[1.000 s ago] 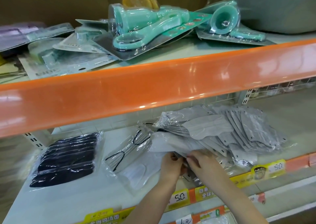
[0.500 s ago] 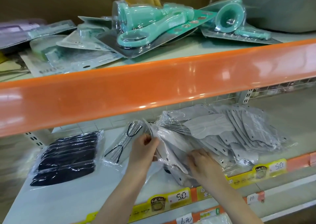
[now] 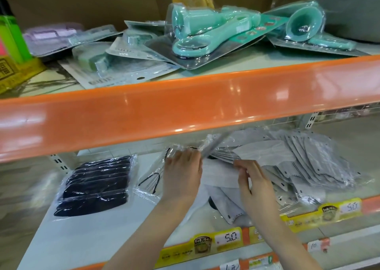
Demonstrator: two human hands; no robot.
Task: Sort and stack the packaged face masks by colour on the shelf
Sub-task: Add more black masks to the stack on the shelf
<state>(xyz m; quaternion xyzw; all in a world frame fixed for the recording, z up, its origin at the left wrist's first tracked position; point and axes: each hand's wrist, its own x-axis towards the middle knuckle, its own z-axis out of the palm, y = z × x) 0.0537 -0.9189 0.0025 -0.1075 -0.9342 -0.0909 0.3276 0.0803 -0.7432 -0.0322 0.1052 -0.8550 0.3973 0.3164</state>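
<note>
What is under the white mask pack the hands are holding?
Under the white mask pack held by the left hand and right hand, another pale pack and something dark show; the rest is covered.

Packaged face masks on the lower shelf [image 3: 98, 236], in clear wrappers.
A flat stack of dark masks [image 3: 96, 184] lies at left; a white pack [image 3: 218, 174] is in the middle; many grey packs [image 3: 308, 166] fan out, overlapping, at right.

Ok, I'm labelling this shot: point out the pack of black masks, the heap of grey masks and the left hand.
pack of black masks [image 3: 96, 184], head view, middle of the pack.
heap of grey masks [image 3: 320, 162], head view, upper packets.
left hand [image 3: 183, 175], head view, back of hand.
</note>
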